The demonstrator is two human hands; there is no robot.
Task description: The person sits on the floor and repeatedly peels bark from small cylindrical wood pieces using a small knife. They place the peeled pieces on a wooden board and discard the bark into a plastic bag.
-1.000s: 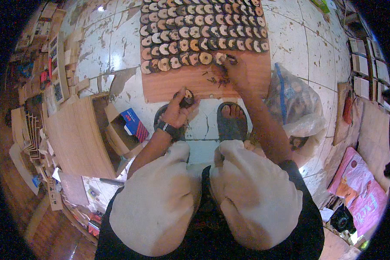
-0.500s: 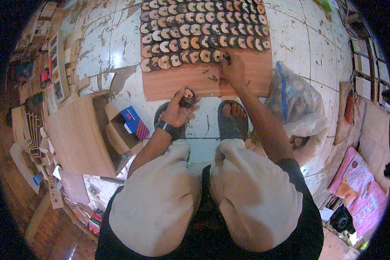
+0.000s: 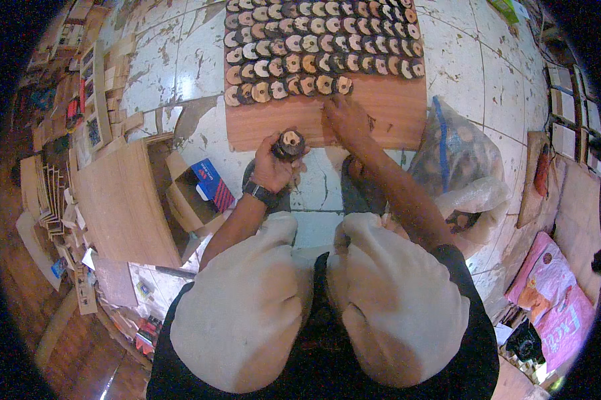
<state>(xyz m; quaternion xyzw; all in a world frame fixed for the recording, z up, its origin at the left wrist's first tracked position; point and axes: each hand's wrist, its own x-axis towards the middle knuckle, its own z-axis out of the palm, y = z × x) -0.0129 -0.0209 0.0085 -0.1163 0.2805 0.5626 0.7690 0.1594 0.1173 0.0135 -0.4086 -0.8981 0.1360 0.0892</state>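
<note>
My left hand [image 3: 274, 167] is wrapped round a short stack of wood slices [image 3: 291, 141]. The top slice is pale, with dark bark at its edge and a hole in the middle. Rows of similar overlapping wood slices [image 3: 300, 63] cover the far part of a reddish-brown board [image 3: 267, 127]. The nearest row stops partway, at a pale slice [image 3: 344, 85]. Just on the near side of that slice, my right hand [image 3: 344, 120] is low over the board. Its fingers are curled down, and whatever they hold, if anything, is hidden.
A clear plastic bag [image 3: 464, 157] with round pieces inside stands right of the board. On the left lie a wooden panel [image 3: 117, 203], an open cardboard box [image 3: 184, 193] and a blue box [image 3: 212, 185]. A pink packet [image 3: 554, 300] lies at the lower right.
My right hand has drawn back from the end of the nearest row toward me, uncovering the last slice there. My left hand has turned the stack slightly so its top shows more.
</note>
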